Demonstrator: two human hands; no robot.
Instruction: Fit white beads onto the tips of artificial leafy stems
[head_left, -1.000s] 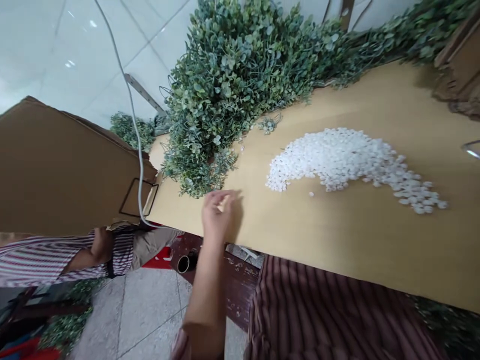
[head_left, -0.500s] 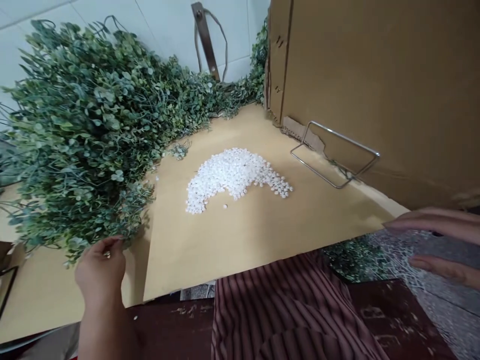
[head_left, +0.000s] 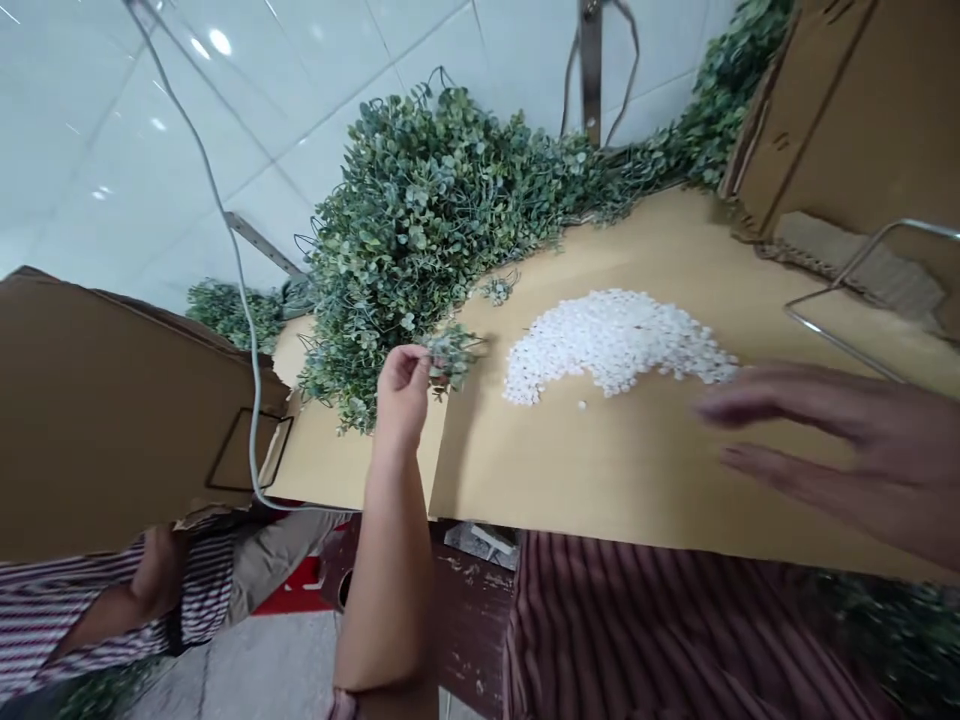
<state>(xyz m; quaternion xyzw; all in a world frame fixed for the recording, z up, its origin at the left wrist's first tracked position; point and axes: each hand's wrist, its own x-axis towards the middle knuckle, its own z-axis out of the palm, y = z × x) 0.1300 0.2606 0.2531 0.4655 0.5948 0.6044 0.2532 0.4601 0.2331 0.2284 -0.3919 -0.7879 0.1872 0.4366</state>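
head view: left hand (head_left: 403,385) pinches one sprig (head_left: 452,350) at the foliage pile's (head_left: 420,230) five o'clock edge; right hand (head_left: 847,450) hovers spread, empty; white bead heap (head_left: 611,340) looks untouched, most work remains.

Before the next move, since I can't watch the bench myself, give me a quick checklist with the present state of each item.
1. Left hand pinches a sprig: ok.
2. Sprig lifted free of the leaf pile: cannot tell, it sits at the pile's edge.
3. Right hand empty, fingers spread above the board: ok.
4. White bead heap apart from both hands: ok.
5. Wire frame out of the right hand's way: not ok, it lies just behind it.
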